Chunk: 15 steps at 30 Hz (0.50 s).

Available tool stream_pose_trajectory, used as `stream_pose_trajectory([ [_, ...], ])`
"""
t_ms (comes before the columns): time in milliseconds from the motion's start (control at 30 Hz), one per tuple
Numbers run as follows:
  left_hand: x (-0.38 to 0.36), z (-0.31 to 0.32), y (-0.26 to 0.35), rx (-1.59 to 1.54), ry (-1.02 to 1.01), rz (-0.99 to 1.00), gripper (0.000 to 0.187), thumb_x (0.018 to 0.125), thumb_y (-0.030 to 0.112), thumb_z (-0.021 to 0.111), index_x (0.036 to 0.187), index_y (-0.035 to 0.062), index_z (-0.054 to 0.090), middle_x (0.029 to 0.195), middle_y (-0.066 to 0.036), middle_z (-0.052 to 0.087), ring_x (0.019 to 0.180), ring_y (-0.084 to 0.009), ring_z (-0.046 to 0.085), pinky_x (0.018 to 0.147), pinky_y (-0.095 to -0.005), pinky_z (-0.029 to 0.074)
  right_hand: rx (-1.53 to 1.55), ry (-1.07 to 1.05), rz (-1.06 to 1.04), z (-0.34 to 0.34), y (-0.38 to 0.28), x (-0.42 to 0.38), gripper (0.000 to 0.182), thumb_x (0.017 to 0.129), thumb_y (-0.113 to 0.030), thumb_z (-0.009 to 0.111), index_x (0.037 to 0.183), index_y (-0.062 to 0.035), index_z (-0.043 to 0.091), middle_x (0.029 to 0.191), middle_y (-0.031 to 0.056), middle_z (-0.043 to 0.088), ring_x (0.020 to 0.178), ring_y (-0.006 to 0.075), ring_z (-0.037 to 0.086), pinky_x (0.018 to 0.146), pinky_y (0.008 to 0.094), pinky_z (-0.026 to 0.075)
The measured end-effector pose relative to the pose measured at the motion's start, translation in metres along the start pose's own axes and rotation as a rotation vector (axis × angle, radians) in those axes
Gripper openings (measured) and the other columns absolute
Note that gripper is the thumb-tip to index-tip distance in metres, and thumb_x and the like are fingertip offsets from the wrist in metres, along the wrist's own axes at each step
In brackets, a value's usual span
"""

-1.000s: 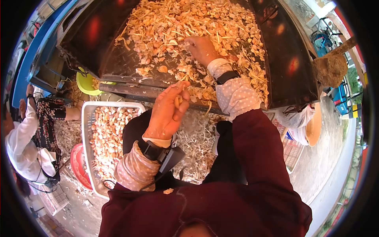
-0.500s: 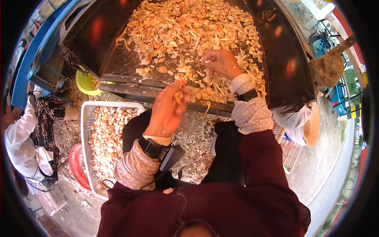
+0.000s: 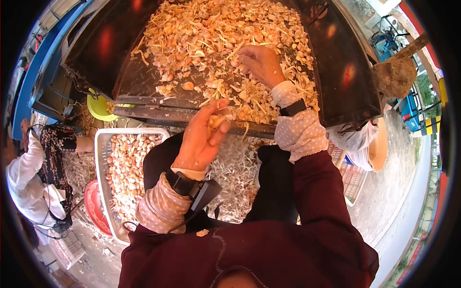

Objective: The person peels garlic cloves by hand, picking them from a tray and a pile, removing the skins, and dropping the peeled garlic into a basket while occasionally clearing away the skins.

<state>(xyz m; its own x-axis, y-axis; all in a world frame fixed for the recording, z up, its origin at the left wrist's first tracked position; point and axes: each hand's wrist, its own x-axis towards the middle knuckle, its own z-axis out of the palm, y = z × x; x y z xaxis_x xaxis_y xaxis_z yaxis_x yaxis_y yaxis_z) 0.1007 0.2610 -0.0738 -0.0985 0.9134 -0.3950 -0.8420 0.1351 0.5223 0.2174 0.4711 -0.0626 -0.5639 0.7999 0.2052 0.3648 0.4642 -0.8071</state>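
Note:
Garlic cloves and loose skins (image 3: 192, 43) are spread over a dark tray-like table (image 3: 129, 79). My left hand (image 3: 204, 137), palm up with curled fingers, holds a few garlic cloves (image 3: 216, 121) at the table's front edge. Over the pile, my right hand (image 3: 261, 65) is bent down with thumb and fingers close together at the cloves; what lies between its fingertips is too small to make out. Below and left of the table, a white basket (image 3: 100, 168) holds many cloves (image 3: 127, 173).
A person in a white top (image 3: 24, 177) sits at the far left. Nearby are a green bowl (image 3: 98, 108) and a red basin (image 3: 94, 206). A stone-like block (image 3: 396, 79) and a tan basin (image 3: 379, 144) are at right. Skins litter the floor (image 3: 235, 168).
My right hand has moved slightly up and left over the pile. The left hand keeps its place near the edge, its fingers a little more curled around cloves. The view has shifted slightly.

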Motion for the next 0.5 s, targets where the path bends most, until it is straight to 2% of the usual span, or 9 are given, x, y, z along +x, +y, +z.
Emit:
stream_pose_trajectory([
  [33, 0.000, 0.001, 0.000, 0.009, -0.012, -0.008, 0.037, 0.098, 0.030, 0.055, 0.117, -0.0014, 0.058, 0.096, -0.007, 0.058, 0.064, -0.0095, 0.049, 0.041, -0.0175, 0.030, 0.002, -0.001, 0.003, 0.011, 0.007, 0.012, 0.022, 0.083, -0.011, 0.066, 0.101, 0.0022, 0.067, 0.077, 0.0122, 0.070, 0.072, 0.0218, 0.071, 0.062, 0.0342, 0.054],
  [100, 0.001, 0.000, 0.002, 0.020, 0.020, -0.014, 0.036, 0.098, 0.029, 0.055, 0.117, -0.0014, 0.058, 0.096, -0.007, 0.058, 0.064, -0.0093, 0.049, 0.041, -0.0177, 0.031, -0.672, -0.052, -0.228, 0.038, 0.038, 0.037, 0.025, 0.080, -0.016, 0.071, 0.096, 0.0018, 0.068, 0.083, 0.0158, 0.070, 0.082, 0.0311, 0.069, 0.072, 0.0401, 0.054],
  [133, 0.000, -0.001, 0.003, 0.027, 0.054, -0.023, 0.035, 0.098, 0.028, 0.055, 0.117, -0.0013, 0.058, 0.096, -0.007, 0.058, 0.064, -0.0091, 0.049, 0.041, -0.0179, 0.031, -0.667, -0.052, -0.231, 0.043, 0.054, 0.049, 0.025, 0.080, -0.016, 0.071, 0.096, 0.0018, 0.068, 0.083, 0.0158, 0.070, 0.082, 0.0311, 0.069, 0.072, 0.0401, 0.054],
  [200, 0.002, -0.004, 0.003, 0.015, 0.046, -0.015, 0.034, 0.098, 0.028, 0.055, 0.116, -0.0013, 0.058, 0.096, -0.007, 0.058, 0.064, -0.0092, 0.049, 0.040, -0.0178, 0.031, -0.710, -0.072, -0.421, 0.046, 0.076, 0.063, 0.028, 0.079, -0.014, 0.068, 0.101, 0.0021, 0.064, 0.073, 0.0177, 0.067, 0.057, 0.0239, 0.067, 0.055, 0.0372, 0.053],
  [233, 0.002, -0.005, 0.003, 0.002, 0.036, -0.012, 0.033, 0.098, 0.027, 0.056, 0.115, -0.0012, 0.058, 0.097, -0.007, 0.058, 0.064, -0.0094, 0.049, 0.040, -0.0177, 0.031, -0.709, -0.073, -0.420, 0.042, 0.066, 0.060, 0.028, 0.079, -0.014, 0.068, 0.101, 0.0021, 0.064, 0.073, 0.0177, 0.067, 0.057, 0.0239, 0.067, 0.055, 0.0372, 0.053],
  [333, 0.002, -0.004, 0.004, -0.008, 0.026, -0.003, 0.031, 0.098, 0.025, 0.056, 0.114, -0.0008, 0.059, 0.096, -0.006, 0.058, 0.063, -0.0094, 0.049, 0.040, -0.0176, 0.030, -0.582, -0.407, 0.051, 0.022, 0.031, 0.058, 0.016, 0.080, -0.011, 0.063, 0.084, 0.0045, 0.059, 0.059, 0.0133, 0.063, 0.046, 0.0219, 0.065, 0.048, 0.0335, 0.054],
  [367, 0.002, -0.004, 0.003, -0.007, 0.023, -0.002, 0.031, 0.098, 0.025, 0.056, 0.114, -0.0008, 0.059, 0.096, -0.006, 0.058, 0.063, -0.0094, 0.049, 0.040, -0.0176, 0.030, -0.584, -0.404, 0.049, 0.018, 0.031, 0.058, 0.016, 0.080, -0.011, 0.063, 0.084, 0.0045, 0.059, 0.059, 0.0133, 0.063, 0.046, 0.0219, 0.065, 0.048, 0.0335, 0.054],
  [433, 0.003, -0.005, 0.004, 0.012, 0.047, 0.021, 0.028, 0.097, 0.023, 0.056, 0.113, -0.0005, 0.059, 0.096, -0.006, 0.058, 0.063, -0.0094, 0.050, 0.039, -0.0177, 0.030, -0.488, -0.513, 0.060, 0.011, 0.031, 0.059, 0.023, 0.081, -0.014, 0.068, 0.082, 0.0084, 0.062, 0.061, 0.0175, 0.065, 0.055, 0.0228, 0.068, 0.056, 0.0348, 0.057],
  [500, 0.003, -0.005, 0.004, 0.014, 0.045, 0.031, 0.028, 0.097, 0.022, 0.056, 0.114, -0.0004, 0.059, 0.096, -0.006, 0.058, 0.063, -0.0095, 0.050, 0.039, -0.0176, 0.029, -0.507, -0.475, 0.017, 0.010, 0.034, 0.053, 0.019, 0.083, -0.010, 0.064, 0.083, 0.0080, 0.060, 0.062, 0.0168, 0.066, 0.052, 0.0199, 0.068, 0.053, 0.0320, 0.057],
])
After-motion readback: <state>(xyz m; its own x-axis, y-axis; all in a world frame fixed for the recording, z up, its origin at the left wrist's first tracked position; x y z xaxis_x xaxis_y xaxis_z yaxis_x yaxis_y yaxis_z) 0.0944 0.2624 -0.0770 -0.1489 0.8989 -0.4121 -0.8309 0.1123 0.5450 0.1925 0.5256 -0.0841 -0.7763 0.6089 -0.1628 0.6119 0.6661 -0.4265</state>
